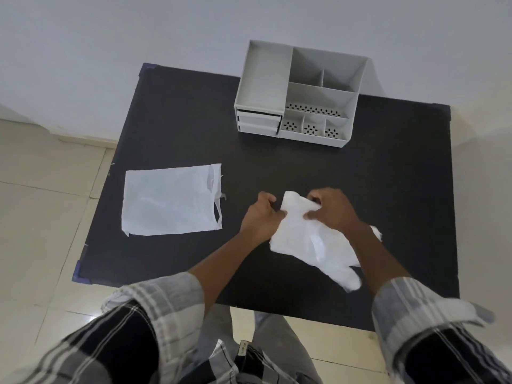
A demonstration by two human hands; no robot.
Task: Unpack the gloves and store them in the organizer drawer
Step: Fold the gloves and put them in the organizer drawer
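White gloves [310, 242] lie in a soft pile on the black table [180, 128], right of centre. My right hand [331, 210] presses on their far end with fingers pinching the fabric. At the pile's left edge, my left hand [261, 214] grips the same fabric. An empty white bag [170, 200] lies flat on the table to the left. The grey organizer [299, 92] stands at the table's far edge, with two small drawers [259, 122] in its lower left front, both pushed in.
The organizer has several open compartments on top. The table's front edge is close to my body, and tiled floor shows on both sides. A white wall rises behind the table.
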